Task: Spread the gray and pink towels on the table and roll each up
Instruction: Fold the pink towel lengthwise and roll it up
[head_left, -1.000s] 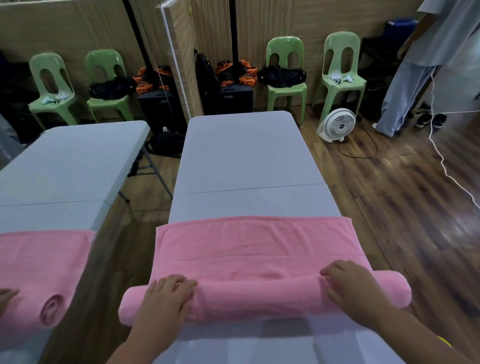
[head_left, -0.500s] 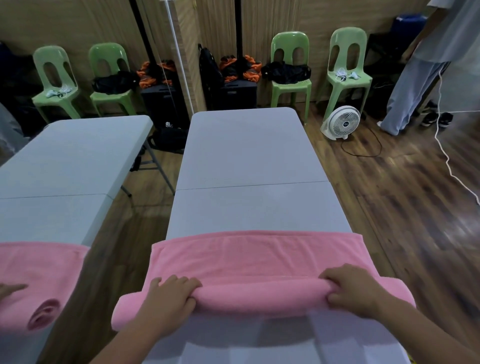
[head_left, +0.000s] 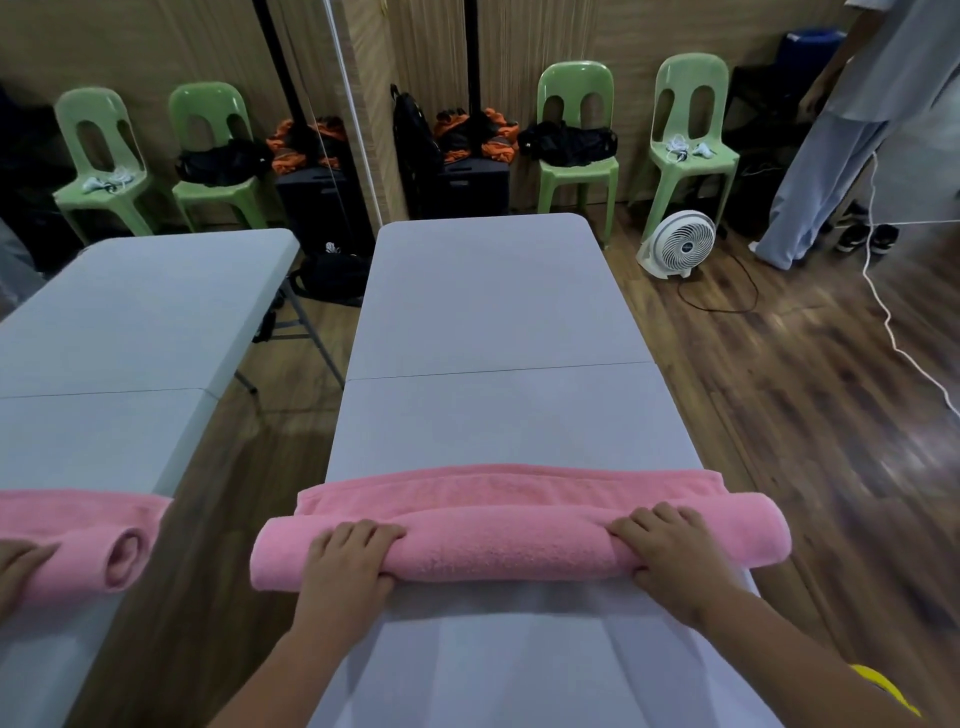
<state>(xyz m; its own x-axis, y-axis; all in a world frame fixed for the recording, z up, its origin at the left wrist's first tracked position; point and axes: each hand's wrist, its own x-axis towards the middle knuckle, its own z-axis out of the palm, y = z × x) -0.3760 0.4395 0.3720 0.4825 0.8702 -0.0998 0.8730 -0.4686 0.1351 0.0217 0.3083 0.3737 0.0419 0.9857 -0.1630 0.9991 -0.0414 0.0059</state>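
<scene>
A pink towel (head_left: 498, 545) lies across the near part of a long grey table (head_left: 488, 322), mostly wound into a thick roll, with a narrow flat strip left beyond the roll. My left hand (head_left: 348, 564) presses on the roll near its left end, fingers curled over the top. My right hand (head_left: 670, 551) grips the roll near its right end the same way. Both ends of the roll stick out past the table's sides. No gray towel is in view.
A wall mirror (head_left: 156, 338) on the left repeats the table, towel and a hand. Green chairs (head_left: 576, 135) with bags stand at the back wall. A white floor fan (head_left: 678, 244) and cords lie on the wooden floor at right, where a person (head_left: 841, 130) stands.
Both hands have rolled the towel further away from me. The roll has grown thicker and the flat strip beyond it is shorter.
</scene>
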